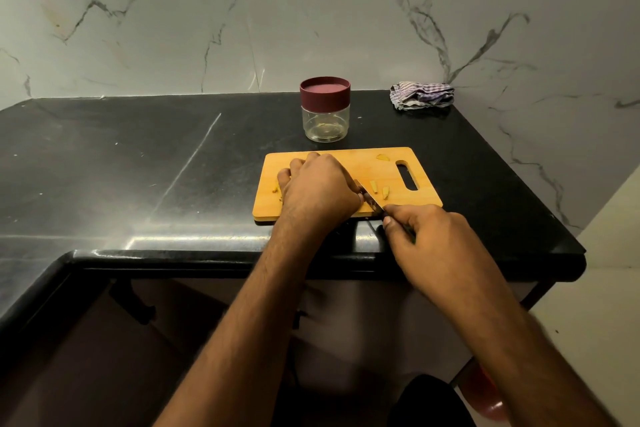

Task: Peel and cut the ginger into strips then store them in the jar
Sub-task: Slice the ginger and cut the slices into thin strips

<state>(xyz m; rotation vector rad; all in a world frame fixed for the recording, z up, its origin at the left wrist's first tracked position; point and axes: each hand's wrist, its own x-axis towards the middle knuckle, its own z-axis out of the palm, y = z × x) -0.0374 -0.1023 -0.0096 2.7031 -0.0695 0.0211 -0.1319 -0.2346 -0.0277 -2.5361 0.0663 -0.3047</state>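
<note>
A wooden cutting board [367, 170] lies on the black counter. My left hand [317, 189] is curled over a ginger piece at the board's middle, and the piece itself is hidden under the fingers. My right hand [433, 246] grips the handle of a knife [370, 199] whose blade runs up against my left fingertips. Cut ginger strips [379, 188] lie to the right of the blade, another piece [382, 157] sits near the board's far edge, and small bits [276, 189] show left of my hand. A clear jar [325, 114] with a maroon lid on stands behind the board.
A crumpled checked cloth [420, 95] lies at the back right corner of the black counter [138, 163]. A marble wall rises behind. The counter's front edge runs just below the board, and its right edge drops off near the cloth.
</note>
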